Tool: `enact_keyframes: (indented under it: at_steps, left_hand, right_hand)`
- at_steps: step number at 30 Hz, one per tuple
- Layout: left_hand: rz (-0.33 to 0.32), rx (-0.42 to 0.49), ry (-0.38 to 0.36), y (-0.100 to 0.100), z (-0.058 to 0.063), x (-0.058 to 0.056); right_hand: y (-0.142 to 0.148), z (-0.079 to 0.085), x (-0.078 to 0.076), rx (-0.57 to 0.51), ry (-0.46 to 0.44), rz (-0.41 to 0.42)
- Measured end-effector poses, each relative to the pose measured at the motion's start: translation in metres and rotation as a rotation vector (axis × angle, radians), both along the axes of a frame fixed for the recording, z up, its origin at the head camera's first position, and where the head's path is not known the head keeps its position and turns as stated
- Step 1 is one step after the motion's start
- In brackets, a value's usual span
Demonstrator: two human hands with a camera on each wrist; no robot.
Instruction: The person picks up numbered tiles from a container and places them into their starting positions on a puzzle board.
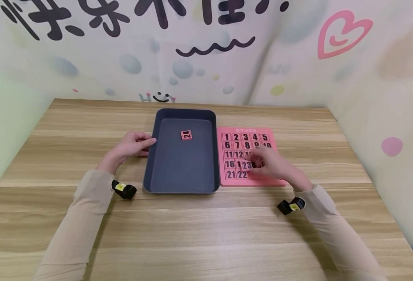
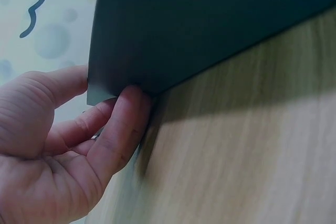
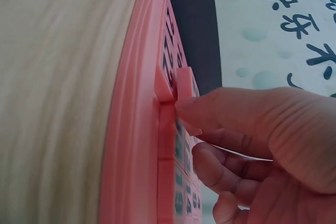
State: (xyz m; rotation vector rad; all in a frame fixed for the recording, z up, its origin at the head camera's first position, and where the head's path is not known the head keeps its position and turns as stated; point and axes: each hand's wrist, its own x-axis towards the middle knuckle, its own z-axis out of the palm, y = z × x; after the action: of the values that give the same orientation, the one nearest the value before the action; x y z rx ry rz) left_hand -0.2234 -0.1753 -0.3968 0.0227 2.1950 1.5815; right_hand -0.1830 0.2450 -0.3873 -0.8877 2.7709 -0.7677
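Observation:
My right hand (image 1: 267, 162) pinches a pink number tile marked 23 (image 1: 246, 165) between thumb and fingers. In the right wrist view that tile (image 3: 185, 85) stands just proud of the board, beside the empty slot after 22. The pink number board (image 1: 222, 156) holds rows of tiles from 1 upward, some hidden under my hand. My left hand (image 1: 134, 144) grips the left rim of a dark grey tray (image 1: 181, 168), thumb over the edge, fingers against the outer wall (image 2: 173, 30). Inside the tray lies a tile marked 24 (image 1: 186, 135), turned sideways.
The tray and board lie side by side on a wood-grain table (image 1: 192, 234). A decorated wall (image 1: 122, 70) rises behind the table's far edge. Each wrist wears a small black camera (image 1: 123, 190).

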Motion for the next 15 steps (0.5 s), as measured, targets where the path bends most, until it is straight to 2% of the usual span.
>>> enact_keyframes:
  at_steps: [9, 15]
  left_hand:
    - [-0.003, -0.016, 0.001, 0.0, 0.002, 0.0]
    - [-0.004, -0.026, -0.004, 0.001, 0.003, 0.001]
  right_hand:
    - [0.013, 0.009, 0.019, 0.059, -0.039, -0.049]
    - [0.009, 0.011, 0.022, 0.069, -0.026, -0.01]
